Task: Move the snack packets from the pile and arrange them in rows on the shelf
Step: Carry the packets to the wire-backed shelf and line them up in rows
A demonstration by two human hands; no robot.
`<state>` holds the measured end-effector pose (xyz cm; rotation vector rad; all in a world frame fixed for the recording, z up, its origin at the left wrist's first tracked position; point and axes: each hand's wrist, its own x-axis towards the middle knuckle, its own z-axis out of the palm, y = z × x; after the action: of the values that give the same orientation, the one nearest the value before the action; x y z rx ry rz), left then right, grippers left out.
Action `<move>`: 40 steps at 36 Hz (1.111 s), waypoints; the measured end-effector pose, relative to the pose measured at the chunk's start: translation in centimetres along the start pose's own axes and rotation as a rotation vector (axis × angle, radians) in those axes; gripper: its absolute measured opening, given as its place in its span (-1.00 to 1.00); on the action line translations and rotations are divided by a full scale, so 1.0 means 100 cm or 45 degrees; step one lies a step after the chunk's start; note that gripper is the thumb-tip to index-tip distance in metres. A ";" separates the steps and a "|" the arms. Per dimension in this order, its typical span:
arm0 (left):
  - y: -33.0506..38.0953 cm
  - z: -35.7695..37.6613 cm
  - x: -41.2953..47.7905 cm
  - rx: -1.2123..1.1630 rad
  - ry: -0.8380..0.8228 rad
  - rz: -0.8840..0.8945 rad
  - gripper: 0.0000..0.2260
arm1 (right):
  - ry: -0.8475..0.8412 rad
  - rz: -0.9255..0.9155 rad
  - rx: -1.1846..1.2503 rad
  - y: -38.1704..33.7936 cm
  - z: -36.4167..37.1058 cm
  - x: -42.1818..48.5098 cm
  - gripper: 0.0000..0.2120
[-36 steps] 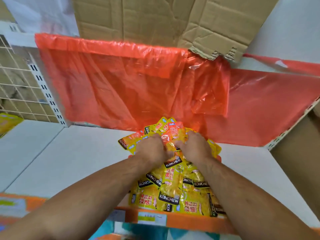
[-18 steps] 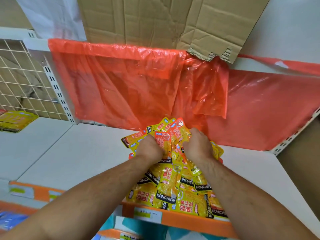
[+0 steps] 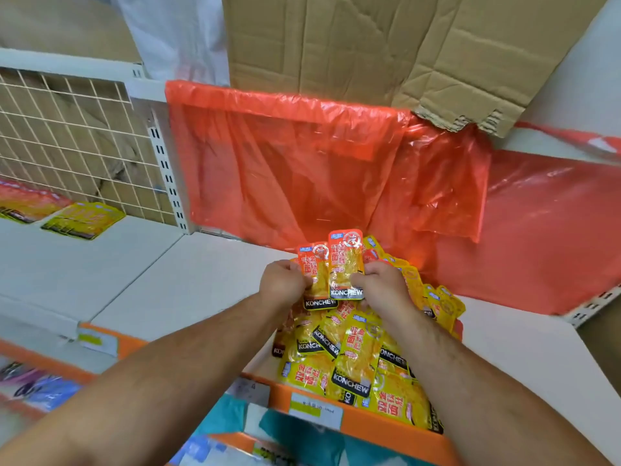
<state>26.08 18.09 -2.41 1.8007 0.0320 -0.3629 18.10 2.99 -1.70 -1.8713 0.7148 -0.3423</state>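
A pile of yellow and orange KONCHEW snack packets (image 3: 356,358) lies on the white shelf (image 3: 188,290), reaching from its orange front edge back to the red plastic. My left hand (image 3: 282,284) pinches one packet (image 3: 314,277) upright above the pile. My right hand (image 3: 379,287) pinches a second packet (image 3: 346,264) beside it, the two overlapping. Both packets stand with the black KONCHEW band at the bottom.
Red plastic sheeting (image 3: 302,169) hangs behind the shelf, with flattened cardboard (image 3: 386,45) above it. A wire grid panel (image 3: 74,142) backs the left shelf section, where two flat packets (image 3: 80,220) lie. Orange price-tag rails (image 3: 386,428) edge the shelf front.
Both hands have lifted out of the pile, each bringing up a packet held upright. The camera view has shifted right, showing more of the left shelf.
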 end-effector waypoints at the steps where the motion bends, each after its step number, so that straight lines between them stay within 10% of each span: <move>1: 0.000 -0.006 -0.001 -0.050 0.006 0.001 -0.74 | -0.031 -0.009 -0.005 -0.003 0.005 -0.002 -0.63; 40: -0.099 -0.527 0.096 -0.348 0.505 -0.078 -0.88 | -0.688 -0.153 0.003 -0.209 0.475 -0.096 -0.92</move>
<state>45.11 69.11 -2.98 1.5769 0.3974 -0.0354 42.82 49.61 -1.00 -1.8906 0.2352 0.0921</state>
